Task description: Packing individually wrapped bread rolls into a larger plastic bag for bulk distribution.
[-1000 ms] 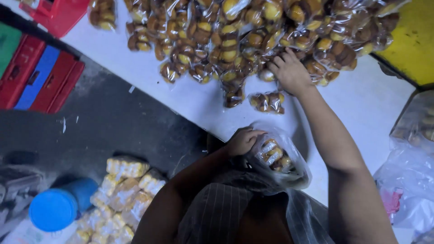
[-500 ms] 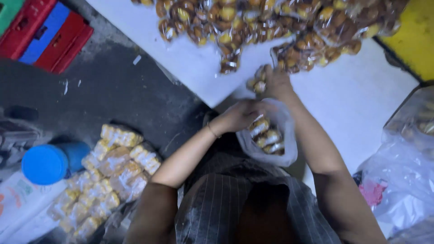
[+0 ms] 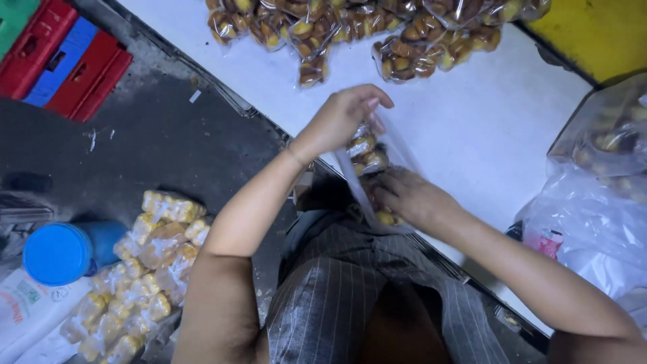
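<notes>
1. While your left hand (image 3: 340,118) pinches the top edge of the clear bag (image 3: 375,176) with fingers pressed together on the film, the mouth is held up and open, which looks like the reason for that high grip.
2. Your right hand (image 3: 411,197) sits low against the bag with fingers curled onto it, seemingly steadying the small cakes (image 3: 364,154) inside; whether it grips a cake or only the film, you cannot tell.
3. The bag hangs at the near edge of the white desk (image 3: 472,128), just above your lap, so its weight rests partly on your right hand.
4. A heap of wrapped cake packs (image 3: 377,30) lies along the far side of the desk, well apart from your hands, its top cut off by the frame.
5. Down on the floor to your left lie more yellow packs (image 3: 145,269) beside a blue-lidded tub (image 3: 60,253) and red and blue crates (image 3: 64,61).
6. Loose plastic bags (image 3: 600,202) at the right are crumpled and blurred; their contents are hard to make out.
</notes>
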